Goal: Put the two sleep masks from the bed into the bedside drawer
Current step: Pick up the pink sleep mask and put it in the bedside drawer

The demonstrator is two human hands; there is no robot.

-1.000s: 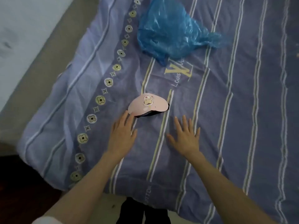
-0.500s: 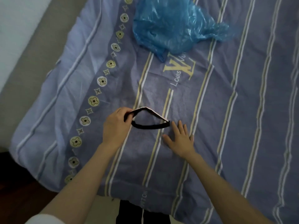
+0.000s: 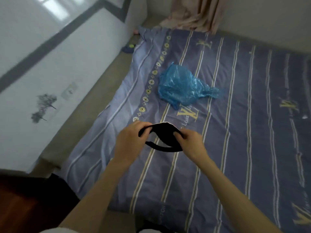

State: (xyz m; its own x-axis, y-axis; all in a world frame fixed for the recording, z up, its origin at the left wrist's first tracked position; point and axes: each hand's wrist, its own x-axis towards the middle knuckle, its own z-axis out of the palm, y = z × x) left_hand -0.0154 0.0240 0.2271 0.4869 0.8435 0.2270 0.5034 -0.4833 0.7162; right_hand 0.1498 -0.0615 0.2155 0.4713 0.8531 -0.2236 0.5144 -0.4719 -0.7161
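- Since half a second earlier, the right hand (image 3: 190,142) has left the bed (image 3: 252,115) and joined the left hand (image 3: 130,142) on the sleep mask (image 3: 162,132); the head view has tilted up, so wall and curtain (image 3: 193,12) now show.
- Head view, handling: the sleep mask sags between the hands and its strap (image 3: 163,148) hangs in a loose loop beneath. Judged light, soft and limp, not fragile. The padded ends offer the surest hold; the dangling strap may snag on a drawer edge.
- Head view, position: both hands are closed in pinch grips, one on each end of the mask, which is held clear above the bed, near the blue plastic bag (image 3: 183,86).
- Only one mask is seen; a second one and the drawer are not in view.
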